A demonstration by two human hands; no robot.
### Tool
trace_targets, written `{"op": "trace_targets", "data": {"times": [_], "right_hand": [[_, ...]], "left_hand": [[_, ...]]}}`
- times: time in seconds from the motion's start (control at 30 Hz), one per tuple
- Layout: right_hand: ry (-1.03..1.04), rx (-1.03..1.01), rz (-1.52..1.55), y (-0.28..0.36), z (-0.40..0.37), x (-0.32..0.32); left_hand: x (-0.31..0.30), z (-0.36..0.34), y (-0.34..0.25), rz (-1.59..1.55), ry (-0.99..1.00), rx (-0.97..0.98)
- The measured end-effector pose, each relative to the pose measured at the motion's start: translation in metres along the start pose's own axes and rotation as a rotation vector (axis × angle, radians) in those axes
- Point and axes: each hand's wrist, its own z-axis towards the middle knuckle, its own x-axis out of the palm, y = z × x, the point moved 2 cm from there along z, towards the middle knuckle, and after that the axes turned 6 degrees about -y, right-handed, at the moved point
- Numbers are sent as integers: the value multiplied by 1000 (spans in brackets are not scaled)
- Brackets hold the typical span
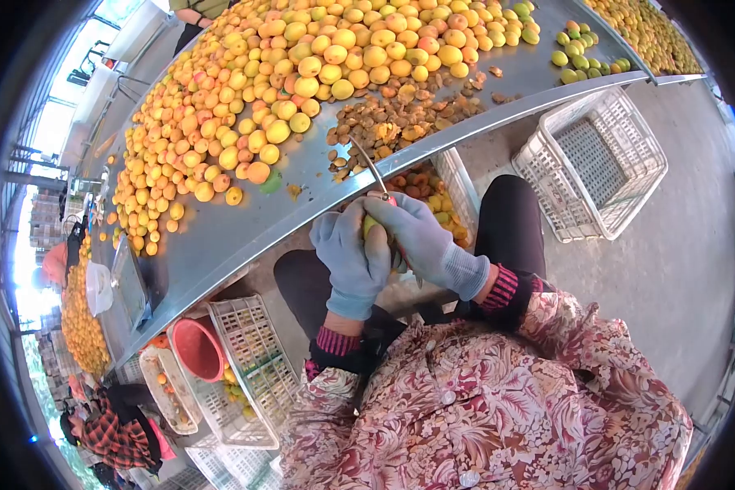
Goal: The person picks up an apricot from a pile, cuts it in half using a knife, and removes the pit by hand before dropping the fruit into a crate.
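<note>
My left hand [349, 255], in a grey-blue glove, is closed around a yellow-green apricot [371, 226], which my fingers mostly cover. Pressed against it is my gloved right hand [425, 237], wrapped round the red handle of a knife. The knife's curved metal blade [370, 165] points up and away, over the edge of the metal table [294, 214]. Just beyond the blade lies a heap of brown pits and scraps [408, 114]. Below my hands, a crate of halved apricots [441, 200] is partly hidden.
A large pile of apricots [318, 57] covers much of the table, with green ones [576, 53] at the right. An open white crate [592, 163] stands on the floor to the right. At left are a red bucket [198, 349], more crates [257, 351] and a person in plaid [114, 429].
</note>
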Motion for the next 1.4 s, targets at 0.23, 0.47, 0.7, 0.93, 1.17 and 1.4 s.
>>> {"op": "trace_targets", "data": {"times": [0.23, 0.47, 0.7, 0.93, 1.17, 1.4], "right_hand": [[-165, -214, -26, 15, 19, 20], [-251, -763, -521, 38, 44, 25], [-183, -304, -135, 33, 51, 13], [43, -353, -147, 28, 33, 7], [-64, -139, 126, 17, 39, 10], [-214, -339, 32, 27, 35, 27]], "left_hand": [[3, 35, 8, 306, 8, 117], [35, 32, 18, 158, -364, 32], [42, 33, 39, -274, -77, -518], [21, 38, 36, 30, -62, 260], [17, 47, 27, 141, -6, 308], [30, 35, 25, 85, -82, -28]]}}
